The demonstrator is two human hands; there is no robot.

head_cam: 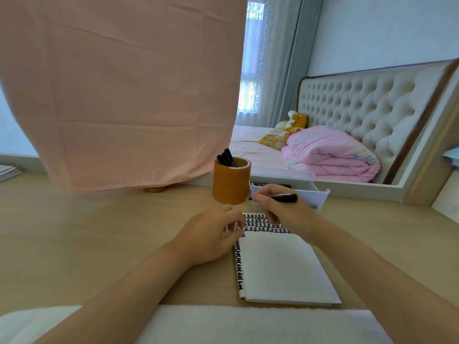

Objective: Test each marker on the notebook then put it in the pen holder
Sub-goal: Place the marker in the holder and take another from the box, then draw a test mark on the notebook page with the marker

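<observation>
An open notebook (278, 266) with a blank white page and a black-and-white patterned cover lies on the wooden desk (99, 232). My right hand (285, 214) grips a black marker (285, 197) held level above the notebook's far edge, its tip pointing left toward the brown cylindrical pen holder (231, 184). Several black markers (227, 157) stand in the holder. My left hand (211, 234) hovers at the notebook's top-left corner with its fingers curled; whether they hold anything is hidden.
A white plastic tray (320, 194) sits behind my right hand. A pink cloth (124, 83) hangs over the desk's back left, with a gold base (156, 189) under it. A white towel (248, 324) lies along the near edge.
</observation>
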